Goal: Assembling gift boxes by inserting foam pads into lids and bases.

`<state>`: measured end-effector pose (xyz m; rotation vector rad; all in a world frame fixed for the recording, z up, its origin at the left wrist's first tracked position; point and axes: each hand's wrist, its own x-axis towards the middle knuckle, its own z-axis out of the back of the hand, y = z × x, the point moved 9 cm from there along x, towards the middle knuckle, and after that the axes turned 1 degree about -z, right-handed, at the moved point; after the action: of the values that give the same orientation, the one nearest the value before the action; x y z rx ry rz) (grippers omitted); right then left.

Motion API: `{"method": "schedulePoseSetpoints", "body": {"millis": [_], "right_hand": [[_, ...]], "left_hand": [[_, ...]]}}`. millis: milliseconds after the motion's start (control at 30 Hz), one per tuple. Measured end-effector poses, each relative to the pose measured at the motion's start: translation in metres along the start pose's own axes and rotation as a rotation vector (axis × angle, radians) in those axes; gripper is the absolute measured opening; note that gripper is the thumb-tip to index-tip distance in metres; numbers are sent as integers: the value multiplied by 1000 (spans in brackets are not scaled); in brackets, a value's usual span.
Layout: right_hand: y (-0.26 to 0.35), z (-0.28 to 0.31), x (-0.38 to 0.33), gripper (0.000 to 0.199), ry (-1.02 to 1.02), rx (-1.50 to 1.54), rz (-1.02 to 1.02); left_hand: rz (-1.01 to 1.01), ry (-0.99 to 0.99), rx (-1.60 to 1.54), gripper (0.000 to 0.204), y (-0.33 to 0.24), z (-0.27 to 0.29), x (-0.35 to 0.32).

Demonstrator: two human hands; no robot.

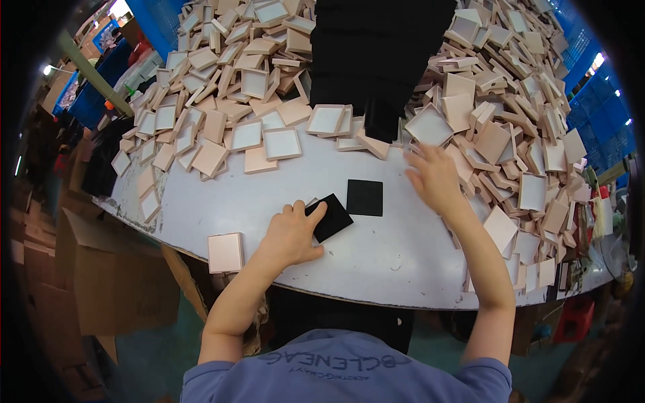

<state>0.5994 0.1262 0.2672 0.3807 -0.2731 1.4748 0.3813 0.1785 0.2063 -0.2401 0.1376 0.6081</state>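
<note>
My left hand is closed on a tilted black square pad, its fingers over the pad's left side. A light edge shows under the pad by the fingertips; what it belongs to is mostly hidden. Just right of it, a second black square pad lies flat on the table. My right hand is held over the table's right side with fingers apart, holding nothing I can see. It is nearest the shallow pale pink box halves with white insides, one of them an open tray just beyond the fingers.
Heaps of pale pink box halves cover the far and right parts of the white table. A large black mass stands at the far middle. One closed pink box sits at the near left edge. A cardboard carton stands left, below.
</note>
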Motion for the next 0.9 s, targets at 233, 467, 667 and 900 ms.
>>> {"method": "schedulePoseSetpoints", "body": {"millis": [233,467,667,900], "right_hand": [[21,-39,17,38,-130,-305,29],[132,-69,-36,28,95,379,140],[138,-53,-20,33,182,379,405],[-13,-23,36,35,-288,-287,-6]], "left_hand": [[-62,-266,-40,71,1,-12,-23],[-156,-541,-300,78,-5,-19,-23],[-145,-495,-216,80,-10,-17,-33],[-171,-282,42,70,-20,-23,-16]]}}
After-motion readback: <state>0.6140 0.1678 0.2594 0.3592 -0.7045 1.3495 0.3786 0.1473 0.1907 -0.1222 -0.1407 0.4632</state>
